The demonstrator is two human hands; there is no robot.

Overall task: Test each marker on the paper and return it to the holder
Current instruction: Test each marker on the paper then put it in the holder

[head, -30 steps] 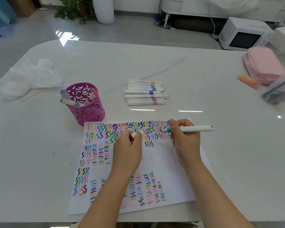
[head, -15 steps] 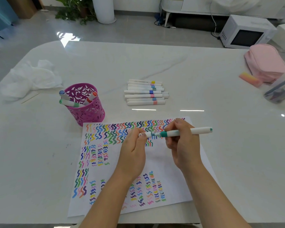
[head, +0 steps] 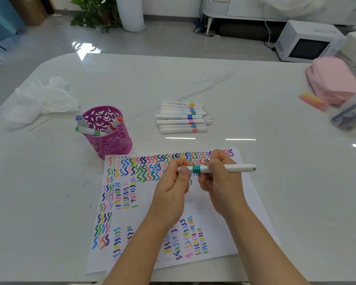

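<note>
Noting surroundings first: white table [head: 275, 182]; pink cut-out holder [head: 109, 136] at near left, just touching the far-left corner of the paper [head: 218, 206], with three markers leaning in it. A row of loose markers [head: 182, 118] lies beyond the paper, well apart from it, all lying left-right. Crumpled tissue [head: 39, 99] and a thin wooden stick [head: 39, 124] at far left. Pink pouch [head: 331, 79], a pink-yellow block [head: 312, 100] and a clear container [head: 351, 114] at far right. A microwave [head: 306, 42] sits on the floor past the table.

Both hands and forearms cover the middle of the paper and part of the far squiggle rows.

The marker [head: 226, 168] is held over the far part of the paper. Long axis runs left-right, about level; teal end plug points right, teal band sits near the left end.

Left hand [head: 171, 190]: fingers curled, thumb and forefinger pinching the white left end. Right hand [head: 220, 182]: fingers curled round the barrel just right of the band. Tip hidden; cannot tell whether the cap is fully seated.
</note>
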